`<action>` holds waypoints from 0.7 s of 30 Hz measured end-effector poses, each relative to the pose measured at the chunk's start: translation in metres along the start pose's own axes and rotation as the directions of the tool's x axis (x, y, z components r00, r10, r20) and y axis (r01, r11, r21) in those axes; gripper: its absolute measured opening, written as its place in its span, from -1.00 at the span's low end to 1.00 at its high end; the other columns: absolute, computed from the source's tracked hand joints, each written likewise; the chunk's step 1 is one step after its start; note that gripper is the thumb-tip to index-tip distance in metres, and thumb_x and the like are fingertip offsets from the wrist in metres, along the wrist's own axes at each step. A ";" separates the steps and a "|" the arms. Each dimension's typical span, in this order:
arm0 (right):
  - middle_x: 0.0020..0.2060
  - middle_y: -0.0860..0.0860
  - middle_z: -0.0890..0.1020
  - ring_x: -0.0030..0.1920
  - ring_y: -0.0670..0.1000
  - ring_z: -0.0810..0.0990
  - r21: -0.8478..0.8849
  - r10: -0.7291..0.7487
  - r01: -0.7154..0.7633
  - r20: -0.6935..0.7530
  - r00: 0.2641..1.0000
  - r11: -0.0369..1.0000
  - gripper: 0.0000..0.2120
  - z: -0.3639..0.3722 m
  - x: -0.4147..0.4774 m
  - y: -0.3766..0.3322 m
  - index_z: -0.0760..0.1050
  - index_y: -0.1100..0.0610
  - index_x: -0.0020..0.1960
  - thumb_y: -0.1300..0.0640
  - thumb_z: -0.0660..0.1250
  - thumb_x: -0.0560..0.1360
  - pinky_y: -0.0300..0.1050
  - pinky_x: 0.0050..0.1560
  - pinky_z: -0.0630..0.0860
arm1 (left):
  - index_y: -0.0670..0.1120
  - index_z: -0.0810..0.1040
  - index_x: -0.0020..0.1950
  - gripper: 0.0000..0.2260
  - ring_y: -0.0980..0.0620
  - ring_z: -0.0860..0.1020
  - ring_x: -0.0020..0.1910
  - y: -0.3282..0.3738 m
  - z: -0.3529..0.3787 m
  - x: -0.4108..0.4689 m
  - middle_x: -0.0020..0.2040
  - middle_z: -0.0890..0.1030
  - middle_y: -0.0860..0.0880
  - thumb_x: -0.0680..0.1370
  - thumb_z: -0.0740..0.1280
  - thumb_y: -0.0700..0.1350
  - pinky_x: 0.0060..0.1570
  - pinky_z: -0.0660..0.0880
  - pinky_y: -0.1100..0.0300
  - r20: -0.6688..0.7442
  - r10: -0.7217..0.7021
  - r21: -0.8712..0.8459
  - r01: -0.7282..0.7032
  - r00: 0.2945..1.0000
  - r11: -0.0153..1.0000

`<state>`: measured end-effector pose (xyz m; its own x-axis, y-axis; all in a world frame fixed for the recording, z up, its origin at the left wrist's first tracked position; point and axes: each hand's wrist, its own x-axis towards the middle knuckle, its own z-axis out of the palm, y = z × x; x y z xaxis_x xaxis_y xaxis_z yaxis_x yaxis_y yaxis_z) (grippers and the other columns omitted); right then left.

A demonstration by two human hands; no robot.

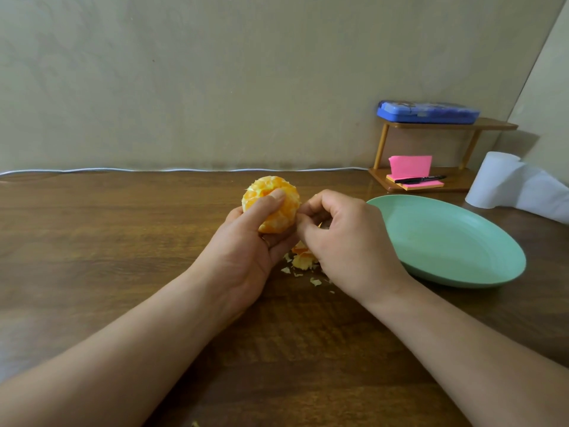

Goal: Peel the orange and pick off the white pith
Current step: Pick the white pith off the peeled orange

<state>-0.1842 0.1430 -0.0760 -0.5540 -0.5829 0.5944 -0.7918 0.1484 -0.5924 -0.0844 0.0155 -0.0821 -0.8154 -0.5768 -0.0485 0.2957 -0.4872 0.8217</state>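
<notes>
Over the table point(123, 241), my left hand point(246, 251) grips the peeled orange point(288, 208). My right hand point(348, 241) curls fingers against its side; whether pinching anything I cannot tell. Peel scraps point(303, 260) lie below, green plate point(446, 241) beside. The print on the pen point(420, 179) is too small to read.

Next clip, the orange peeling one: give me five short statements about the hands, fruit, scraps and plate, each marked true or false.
1. The left hand holds the orange. True.
2. Rind covers most of the orange. False: bare segments show nearly all over.
3. The peel scraps lie in the green plate. False: they lie on the table below the hands.
4. The right hand pinches at the orange's side. True.
5. The blue case lies under the wooden shelf. False: it lies on top.
</notes>
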 end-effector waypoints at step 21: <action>-0.33 -0.06 0.64 -0.26 -0.04 0.63 0.177 0.070 -0.062 -0.036 0.997 0.982 -0.86 0.006 0.000 -0.004 0.60 0.03 -0.15 0.07 0.48 0.57 -0.11 -0.32 0.60 | -0.11 0.39 0.44 -0.32 -0.13 0.74 0.17 -0.003 0.007 -0.008 0.27 0.69 -0.20 0.39 0.58 -0.02 0.21 0.66 -0.04 -0.049 0.144 0.089 -0.139 0.988 0.986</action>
<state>-0.1794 0.1377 -0.0769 -0.6170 -0.5416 0.5709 -0.6976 0.0407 -0.7154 -0.0827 0.0264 -0.0801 -0.7392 -0.6722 0.0423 0.3608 -0.3422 0.8676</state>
